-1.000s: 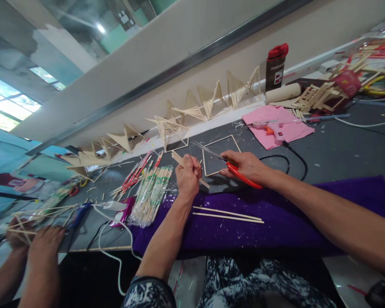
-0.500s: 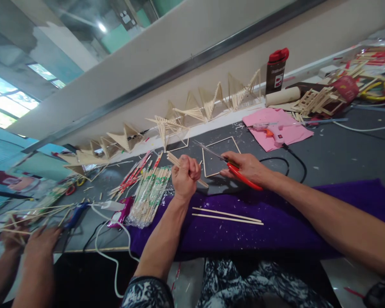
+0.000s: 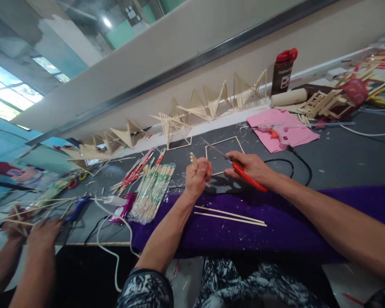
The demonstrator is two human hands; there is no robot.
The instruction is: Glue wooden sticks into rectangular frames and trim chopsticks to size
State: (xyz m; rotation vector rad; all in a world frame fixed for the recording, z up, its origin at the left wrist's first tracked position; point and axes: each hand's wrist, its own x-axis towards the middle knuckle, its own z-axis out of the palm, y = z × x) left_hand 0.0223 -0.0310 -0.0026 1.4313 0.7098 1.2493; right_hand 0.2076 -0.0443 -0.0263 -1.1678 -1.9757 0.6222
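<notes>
My left hand (image 3: 198,176) is a fist around a small bundle of wooden sticks (image 3: 194,160), whose ends poke out above and below it. Just to the right, my right hand (image 3: 252,167) grips red-handled scissors (image 3: 248,176), blades pointing up and left toward the back. Behind both hands a thin square stick frame (image 3: 224,140) lies on the dark table; my hands partly cover it. Two long sticks (image 3: 231,215) rest on the purple cloth (image 3: 295,231) in front of my hands.
Wrapped stick packs (image 3: 154,190) lie left. Stick models (image 3: 211,102) line the wall. A glue gun (image 3: 277,131) sits on pink cloth (image 3: 266,145), a bottle (image 3: 282,72) behind. Another person's hands (image 3: 43,233) hold sticks at far left, near white cables (image 3: 99,239).
My left hand has moved slightly right, closer to the scissors, and the bundle in it has turned more upright. The whole view has shifted a little. My right hand still holds the scissors.
</notes>
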